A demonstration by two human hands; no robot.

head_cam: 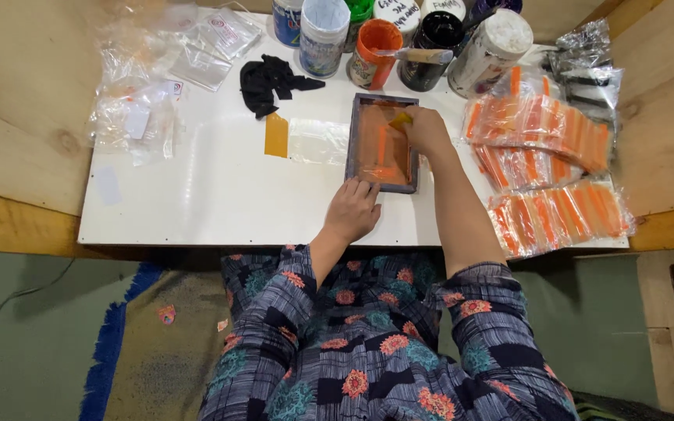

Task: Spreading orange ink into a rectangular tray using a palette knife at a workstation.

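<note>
A small grey-framed printing screen point(353, 132) smeared with orange ink lies on the white table point(220, 195). My left hand point(352, 210) presses down on the frame's near edge, fingers bent over it. My right hand point(425, 130) is over the screen's far right part and grips a small yellow-orange scraper point(399, 120) against the mesh. A clear plastic bag point(317, 140) with an orange strip point(276, 136) lies just left of the frame.
Several paint jars stand at the back, one open and orange point(374, 53) with a brush point(419, 55) across it. A black rag point(271, 81) lies behind the frame. Empty clear bags point(150, 86) are piled at the left, orange-printed bags point(555, 168) at the right.
</note>
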